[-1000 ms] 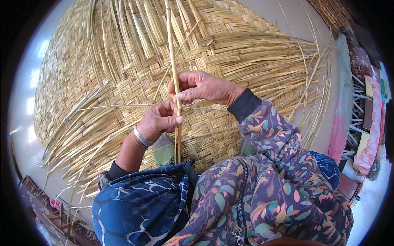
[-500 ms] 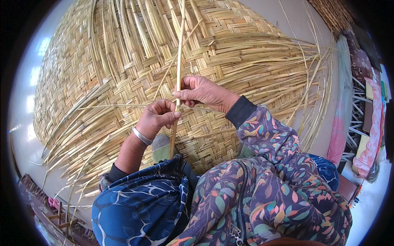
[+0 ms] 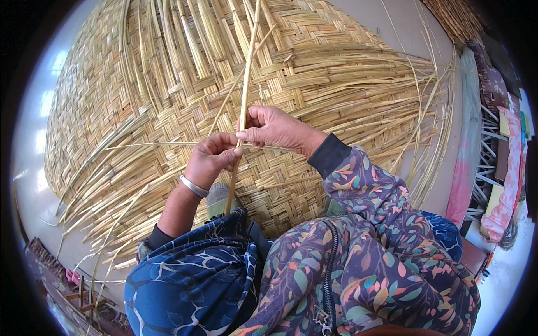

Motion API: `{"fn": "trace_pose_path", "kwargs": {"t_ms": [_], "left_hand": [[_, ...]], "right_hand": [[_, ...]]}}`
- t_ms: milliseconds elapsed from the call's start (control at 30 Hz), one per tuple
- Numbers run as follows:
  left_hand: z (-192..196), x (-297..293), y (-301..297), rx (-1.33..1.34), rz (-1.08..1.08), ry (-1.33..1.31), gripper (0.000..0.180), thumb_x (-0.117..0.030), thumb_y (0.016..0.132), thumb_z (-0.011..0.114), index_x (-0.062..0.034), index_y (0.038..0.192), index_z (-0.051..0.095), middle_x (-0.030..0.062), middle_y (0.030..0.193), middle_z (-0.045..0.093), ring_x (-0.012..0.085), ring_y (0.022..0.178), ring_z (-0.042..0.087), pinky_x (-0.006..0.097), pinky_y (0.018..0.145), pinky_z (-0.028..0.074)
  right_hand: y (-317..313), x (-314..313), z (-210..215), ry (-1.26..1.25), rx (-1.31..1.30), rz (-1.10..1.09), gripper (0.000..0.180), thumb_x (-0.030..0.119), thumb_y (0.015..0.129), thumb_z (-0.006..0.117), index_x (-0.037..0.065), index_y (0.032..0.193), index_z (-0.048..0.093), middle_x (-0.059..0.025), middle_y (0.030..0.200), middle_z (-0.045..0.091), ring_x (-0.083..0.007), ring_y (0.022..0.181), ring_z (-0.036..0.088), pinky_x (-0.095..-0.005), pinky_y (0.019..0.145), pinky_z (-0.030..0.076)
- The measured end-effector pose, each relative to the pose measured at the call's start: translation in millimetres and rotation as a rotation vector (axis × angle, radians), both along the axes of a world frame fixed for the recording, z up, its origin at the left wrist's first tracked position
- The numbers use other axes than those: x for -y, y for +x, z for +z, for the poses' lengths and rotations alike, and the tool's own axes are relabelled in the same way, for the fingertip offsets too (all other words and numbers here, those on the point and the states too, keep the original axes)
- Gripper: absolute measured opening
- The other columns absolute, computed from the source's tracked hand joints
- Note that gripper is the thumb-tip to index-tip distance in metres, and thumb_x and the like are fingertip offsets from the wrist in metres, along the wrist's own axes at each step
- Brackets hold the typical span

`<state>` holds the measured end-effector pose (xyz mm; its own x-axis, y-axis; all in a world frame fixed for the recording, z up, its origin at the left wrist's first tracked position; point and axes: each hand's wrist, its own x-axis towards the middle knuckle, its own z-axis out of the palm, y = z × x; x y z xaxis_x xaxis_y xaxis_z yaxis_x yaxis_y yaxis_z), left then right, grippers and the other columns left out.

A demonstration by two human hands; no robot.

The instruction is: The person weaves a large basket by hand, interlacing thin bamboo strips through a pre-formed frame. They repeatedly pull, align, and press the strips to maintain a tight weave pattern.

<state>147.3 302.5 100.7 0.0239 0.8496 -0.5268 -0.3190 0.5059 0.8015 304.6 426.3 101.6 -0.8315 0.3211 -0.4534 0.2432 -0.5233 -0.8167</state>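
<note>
Blue patterned lap cloth [image 3: 190,280] lay nearest, left hand [image 3: 210,159] and right hand [image 3: 274,129] pinched shut on one upright reed strip [image 3: 244,95] mid-scene, woven mat [image 3: 168,112] underneath, loose strands fraying left and right, bare floor [image 3: 392,22] far right.

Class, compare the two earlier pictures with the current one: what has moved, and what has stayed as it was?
The long reed strip has tilted rightward at its top, its lower end staying near the knee. Both hands keep their pinch on it: left hand, right hand. The woven mat lies unchanged.
</note>
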Motion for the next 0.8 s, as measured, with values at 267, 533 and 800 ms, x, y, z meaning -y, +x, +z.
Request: {"fn": "trace_pose_path", "kwargs": {"t_ms": [267, 533, 800], "left_hand": [[-9, -2, -1, -0.023, 0.024, 0.032, 0.018, -0.006, 0.079, 0.067, -0.0015, 0.094, 0.058, 0.0012, 0.079, 0.061, 0.0071, 0.069, 0.055, 0.021, 0.062, 0.046], [-12, 2, 6, -0.096, 0.080, 0.023, 0.019, -0.004, 0.078, 0.067, -0.0012, 0.095, 0.058, 0.0002, 0.078, 0.060, 0.0067, 0.068, 0.054, 0.020, 0.062, 0.045], [-16, 5, 7, 0.000, 0.120, 0.000, 0.017, -0.006, 0.079, 0.066, -0.0009, 0.093, 0.058, 0.0003, 0.078, 0.060, 0.0062, 0.067, 0.053, 0.019, 0.059, 0.043]], "right_hand": [[-2, 10, -2, -0.029, 0.067, -0.163, 0.023, 0.017, 0.081, 0.067, 0.002, 0.093, 0.054, 0.0007, 0.073, 0.054, -0.0048, 0.058, 0.048, -0.0181, 0.049, 0.040], [3, 11, -12, -0.197, 0.157, -0.129, 0.022, 0.018, 0.080, 0.068, 0.006, 0.093, 0.055, 0.0014, 0.073, 0.056, -0.0045, 0.059, 0.051, -0.0178, 0.051, 0.042], [3, 11, -9, -0.117, 0.077, -0.094, 0.021, 0.020, 0.081, 0.066, 0.006, 0.093, 0.055, -0.0006, 0.080, 0.060, -0.0067, 0.068, 0.056, -0.0204, 0.063, 0.046]]}}
